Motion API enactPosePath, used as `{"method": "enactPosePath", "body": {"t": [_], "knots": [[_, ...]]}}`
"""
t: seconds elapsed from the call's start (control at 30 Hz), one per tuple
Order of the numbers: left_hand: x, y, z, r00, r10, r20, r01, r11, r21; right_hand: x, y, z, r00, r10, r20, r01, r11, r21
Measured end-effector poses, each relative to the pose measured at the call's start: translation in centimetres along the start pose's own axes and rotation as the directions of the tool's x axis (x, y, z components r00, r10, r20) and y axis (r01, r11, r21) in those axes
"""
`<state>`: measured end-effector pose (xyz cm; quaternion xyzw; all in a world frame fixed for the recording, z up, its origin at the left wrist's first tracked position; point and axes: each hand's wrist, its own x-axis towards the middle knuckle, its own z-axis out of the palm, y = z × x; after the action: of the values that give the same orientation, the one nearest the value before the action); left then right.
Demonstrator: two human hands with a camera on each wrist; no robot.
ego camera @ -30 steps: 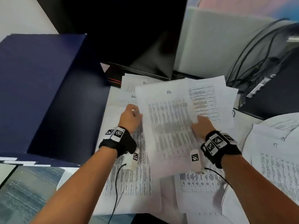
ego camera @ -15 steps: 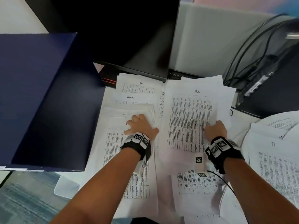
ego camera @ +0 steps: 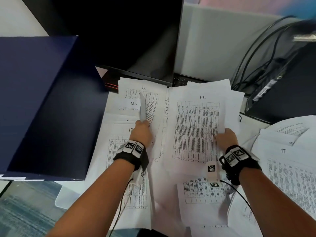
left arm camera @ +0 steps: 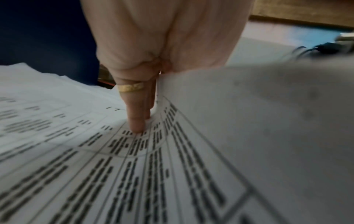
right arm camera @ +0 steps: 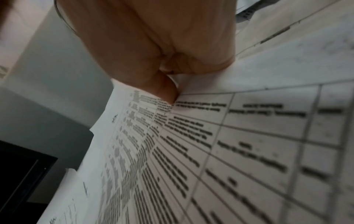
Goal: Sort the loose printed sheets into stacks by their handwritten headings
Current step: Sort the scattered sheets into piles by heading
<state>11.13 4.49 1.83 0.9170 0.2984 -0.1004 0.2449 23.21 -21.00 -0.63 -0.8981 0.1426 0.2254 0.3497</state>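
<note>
Printed table sheets cover the desk. My right hand (ego camera: 226, 137) pinches the right edge of a sheet headed "Hr" (ego camera: 196, 127), with the thumb (right arm camera: 164, 91) on top of its printed side. My left hand (ego camera: 142, 131) holds the edge of a sheet (ego camera: 143, 110) turned up on its side above the left pile, while its straight fingers (left arm camera: 137, 119) touch the printed sheet below. In that left pile lie another "Hr" sheet (ego camera: 150, 93), an "Admin" sheet (ego camera: 131, 106) and an "IT" sheet (ego camera: 119, 144). Another "IT" stack (ego camera: 287, 168) lies at the right.
A dark blue folder (ego camera: 42, 103) stands open on the left. Behind the papers there is a black monitor (ego camera: 123, 35) with a keyboard (ego camera: 184, 81) at its foot. Cables (ego camera: 253, 62) and a black device (ego camera: 287, 93) sit at the back right. More sheets (ego camera: 201, 192) overlap near me.
The "Hr" sheet, held up by both hands a second ago, now lies lower in the right hand alone. The left hand went to the left pile and turned up a sheet's edge.
</note>
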Motion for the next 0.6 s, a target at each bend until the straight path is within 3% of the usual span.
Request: {"method": "enactPosePath", "body": {"t": [0.33, 0.6], "knots": [[-2.2, -1.7, -2.8, 0.992, -0.112, -0.049, 0.097, 0.964, -0.248, -0.3, -1.6, 0.0, 0.973, -0.090, 0.215, 0.117, 0.987, -0.115], [-4.8, -4.5, -5.5, 0.979, -0.104, -0.177, 0.042, 0.946, -0.322, -4.4, -8.1, 5.4, 0.965, -0.123, 0.233, 0.127, 0.992, -0.004]]}}
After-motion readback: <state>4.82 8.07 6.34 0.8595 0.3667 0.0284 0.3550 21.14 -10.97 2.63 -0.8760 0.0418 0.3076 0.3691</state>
